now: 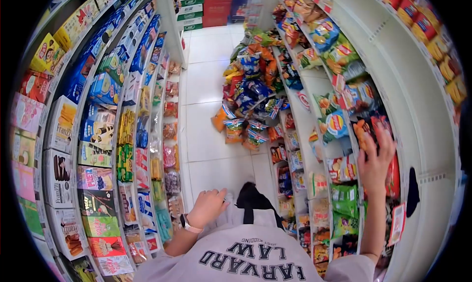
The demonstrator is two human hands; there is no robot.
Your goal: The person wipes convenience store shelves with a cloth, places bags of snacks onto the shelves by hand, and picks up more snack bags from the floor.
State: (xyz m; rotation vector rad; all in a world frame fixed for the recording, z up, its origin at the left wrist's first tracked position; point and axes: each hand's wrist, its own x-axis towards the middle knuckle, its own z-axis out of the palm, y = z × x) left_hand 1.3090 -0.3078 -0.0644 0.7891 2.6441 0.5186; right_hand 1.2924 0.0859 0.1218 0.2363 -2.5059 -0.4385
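While the right hand [376, 156] is up at the right-hand shelving, the left [209, 204] hangs low near the torso. Right: fingers spread and slightly bent over a dark snack bag with orange food print [363, 132], long red bag [394, 176] just beside the wrist side. Can't tell if fingers are closed on the dark bag or only lying against it. Left: released, fingers loosely bent, no item visible in it; watch with pale band [191, 225] on that wrist.

Dark bag sits on the shelf tier next to the wide white shelf [418, 115], toward that tier's outer edge. Same tier, nearer the body: green bags [345, 202], then a red-edged label card [397, 224] at the shelf edge, print too small to read. Blue and yellow chip bags [324, 32] farther up.

Floor: loose heap of snack bags [250, 92], mostly blue, orange and green, on white tiles against the foot of the right shelving. Green cartons [191, 9] and red cartons [215, 6] stacked at the aisle's far end, text not legible.

Left shelving: three "Franzzi" boxes [59, 178] in a row. Next tier over: "Pretz" box [95, 178], then a dark "Pocky" box [98, 202], followed by green, red and pale Pocky ones toward the near end.

Shirt [250, 255] reads "HARVARD LAW", smaller "JUST KIDDING", upside down from this view.
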